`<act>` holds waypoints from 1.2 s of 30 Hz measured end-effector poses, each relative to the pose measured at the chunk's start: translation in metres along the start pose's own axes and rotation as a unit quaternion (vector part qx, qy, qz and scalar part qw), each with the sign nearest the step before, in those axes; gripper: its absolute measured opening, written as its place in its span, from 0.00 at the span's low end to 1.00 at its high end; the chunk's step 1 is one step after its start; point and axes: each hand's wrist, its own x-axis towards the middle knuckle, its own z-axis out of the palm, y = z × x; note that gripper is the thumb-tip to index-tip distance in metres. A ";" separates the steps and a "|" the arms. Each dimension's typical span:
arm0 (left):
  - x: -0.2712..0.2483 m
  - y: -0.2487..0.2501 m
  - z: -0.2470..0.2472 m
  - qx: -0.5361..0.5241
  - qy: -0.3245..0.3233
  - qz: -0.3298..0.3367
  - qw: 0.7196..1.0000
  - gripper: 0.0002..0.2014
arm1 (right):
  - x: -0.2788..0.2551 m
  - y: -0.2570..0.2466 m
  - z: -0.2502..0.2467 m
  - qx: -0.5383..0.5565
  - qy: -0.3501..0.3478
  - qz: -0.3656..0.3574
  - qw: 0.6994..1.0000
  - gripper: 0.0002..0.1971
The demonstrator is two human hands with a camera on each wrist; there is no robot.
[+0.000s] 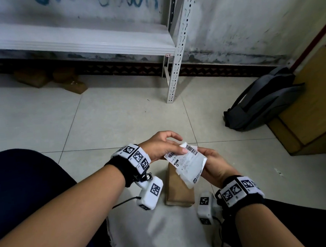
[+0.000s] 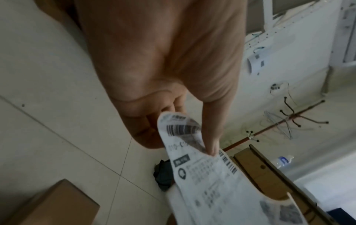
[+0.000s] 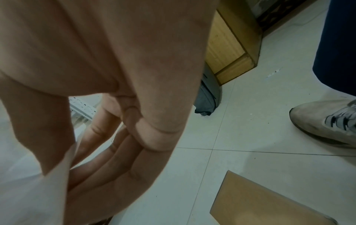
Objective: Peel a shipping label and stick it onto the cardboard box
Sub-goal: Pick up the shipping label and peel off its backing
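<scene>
The fingers of the left hand (image 1: 161, 146) pinch the top corner of the shipping label (image 1: 188, 165), thumb (image 2: 210, 134) pressed on the printed face beside the barcode and the corner curling back over it. The right hand (image 1: 212, 167) grips the opposite edge, thumb on one side and long fingers (image 3: 108, 172) laid flat along the other, so both hands are clamped on the same sheet, held in the air above the floor.

The label looks light and limp: it bows and creases between the two grips, and its lower end hangs loose. I judge that thin paper like this tears or folds onto its own glue easily, so the best hold is at the very corners, with the sticky side kept clear of skin. Whether the backing has already started to part from the label cannot be told here.

Directly below the hands, the cardboard box (image 1: 179, 189) lies flat on the tiled floor (image 1: 119, 122), its plain brown top facing up, stiff enough to press against. Farther off, a grey backpack (image 1: 263, 104) leans by a wooden cabinet (image 1: 310, 97), and a white metal shelf (image 1: 75, 40) stands against the wall.
</scene>
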 end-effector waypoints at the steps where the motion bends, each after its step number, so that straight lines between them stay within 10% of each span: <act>1: 0.000 0.000 0.000 0.022 -0.009 0.013 1.000 0.21 | 0.001 0.001 0.000 -0.003 0.001 0.001 1.000 0.10; 26: 0.002 0.010 0.001 0.141 0.014 0.139 0.980 0.11 | 0.009 0.014 -0.006 -0.019 -0.021 0.024 0.999 0.25; 36: 0.003 0.016 -0.002 0.109 0.063 0.160 0.979 0.12 | 0.002 0.020 -0.003 0.032 -0.037 0.030 0.998 0.12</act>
